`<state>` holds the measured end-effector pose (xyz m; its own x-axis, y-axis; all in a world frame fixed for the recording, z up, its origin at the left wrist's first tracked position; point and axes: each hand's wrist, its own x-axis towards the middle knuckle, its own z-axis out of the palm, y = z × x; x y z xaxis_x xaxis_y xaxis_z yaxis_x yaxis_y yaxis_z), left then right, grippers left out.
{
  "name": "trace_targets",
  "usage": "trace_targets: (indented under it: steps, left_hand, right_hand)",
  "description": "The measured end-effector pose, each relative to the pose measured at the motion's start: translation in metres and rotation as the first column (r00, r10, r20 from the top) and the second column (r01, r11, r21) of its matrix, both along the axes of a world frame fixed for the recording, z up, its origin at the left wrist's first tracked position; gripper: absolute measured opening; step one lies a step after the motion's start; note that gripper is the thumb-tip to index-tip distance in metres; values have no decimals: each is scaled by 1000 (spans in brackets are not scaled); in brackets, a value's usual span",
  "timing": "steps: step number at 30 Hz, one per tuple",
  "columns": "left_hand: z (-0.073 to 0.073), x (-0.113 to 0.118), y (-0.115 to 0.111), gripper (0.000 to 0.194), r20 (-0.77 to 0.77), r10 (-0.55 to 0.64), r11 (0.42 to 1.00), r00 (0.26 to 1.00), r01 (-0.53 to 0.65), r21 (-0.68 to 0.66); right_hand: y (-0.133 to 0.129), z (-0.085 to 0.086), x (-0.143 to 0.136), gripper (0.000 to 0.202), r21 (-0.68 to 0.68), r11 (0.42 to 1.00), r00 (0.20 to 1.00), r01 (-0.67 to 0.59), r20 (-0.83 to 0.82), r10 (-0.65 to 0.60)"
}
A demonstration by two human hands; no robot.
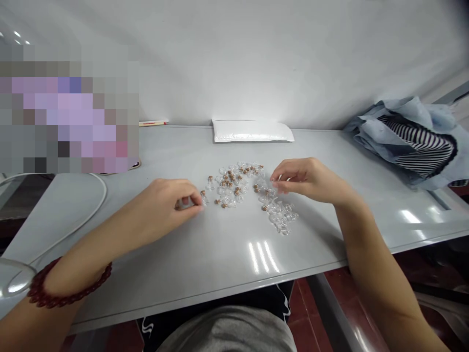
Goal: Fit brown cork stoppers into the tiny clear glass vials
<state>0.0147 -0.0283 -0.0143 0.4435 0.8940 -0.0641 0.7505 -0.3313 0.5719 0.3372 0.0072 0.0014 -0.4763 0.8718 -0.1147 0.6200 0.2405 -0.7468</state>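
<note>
Many tiny clear glass bottles with brown cork stoppers (pixel 229 183) lie spread on the grey table, left of centre between my hands. A second heap of clear pieces (pixel 281 216), mostly without corks, lies nearer to me on the right. My left hand (pixel 183 199) is closed at the left edge of the spread, thumb and index finger at a small corked bottle (pixel 204 197). Something brown shows faintly inside its curled fingers. My right hand (pixel 304 180) pinches a small clear bottle (pixel 272 183) at the right side of the spread; its outline is hard to make out.
A white padded envelope (pixel 252 131) lies against the back wall, with a thin pen-like stick (pixel 153 123) left of it. Light blue cloth with a striped lining (pixel 417 142) is heaped at the right. A white cable (pixel 90 215) runs along the left, below a blurred-out area.
</note>
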Motion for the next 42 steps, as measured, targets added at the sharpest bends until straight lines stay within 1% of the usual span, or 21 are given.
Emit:
trace_targets:
  steps: [2, 3, 6, 8, 10, 12, 14, 16, 18, 20, 25, 30, 36, 39, 42]
  left_hand:
    - [4, 8, -2, 16, 73, 35, 999, 997, -35, 4]
    - [6, 12, -4, 16, 111, 44, 999, 993, -44, -2]
    - [9, 21, -8, 15, 223, 91, 995, 971, -79, -63]
    - [9, 25, -9, 14, 315, 143, 984, 938, -99, -150]
    - [8, 28, -9, 15, 425, 200, 958, 883, -86, -273]
    - [5, 30, -8, 15, 531, 255, 922, 808, -37, -386]
    - [1, 31, -8, 14, 610, 298, 886, 734, 24, -463]
    - [-3, 33, -8, 13, 657, 336, 853, 675, 77, -516]
    - [-7, 34, -8, 12, 676, 371, 828, 637, 103, -552]
    - [-10, 36, -8, 12, 681, 389, 818, 620, 107, -565]
    - [-16, 39, -10, 11, 699, 376, 838, 608, 99, -537]
    - [-14, 39, -11, 9, 689, 407, 839, 600, 52, -542]
    - [-11, 36, -8, 6, 702, 465, 809, 539, 63, -584]
    - [-12, 36, -6, 5, 698, 460, 810, 548, 62, -582]
    - [-14, 37, -6, 7, 681, 439, 813, 586, 63, -579]
  right_hand:
    - [-9, -2, -16, 17, -61, 998, 977, 8, -211, -21]
    - [-14, -4, -25, 17, -71, 997, 958, 6, -286, -26]
    - [-26, -11, -47, 15, -37, 999, 932, -23, -362, 9]
    - [-31, -15, -57, 15, -14, 999, 926, -43, -377, 34]
    - [-34, -17, -64, 14, -1, 997, 916, -72, -395, 66]
    - [-36, -19, -67, 12, 0, 993, 901, -117, -420, 106]
    - [-38, -20, -70, 11, -26, 988, 884, -152, -451, 124]
    - [-40, -21, -71, 11, -80, 983, 872, -165, -477, 107]
    - [-41, -22, -72, 11, -123, 980, 873, -157, -482, 80]
    - [-42, -23, -73, 11, -140, 980, 879, -145, -473, 62]
    - [-42, -24, -73, 15, -102, 985, 893, -137, -444, 78]
    - [-41, -24, -72, 14, -18, 991, 897, -133, -428, 112]
    - [-42, -26, -72, 14, 3, 991, 902, -130, -414, 120]
    - [-43, -26, -72, 12, 38, 990, 908, -133, -395, 137]
    - [-43, -25, -71, 10, 49, 990, 905, -135, -400, 143]
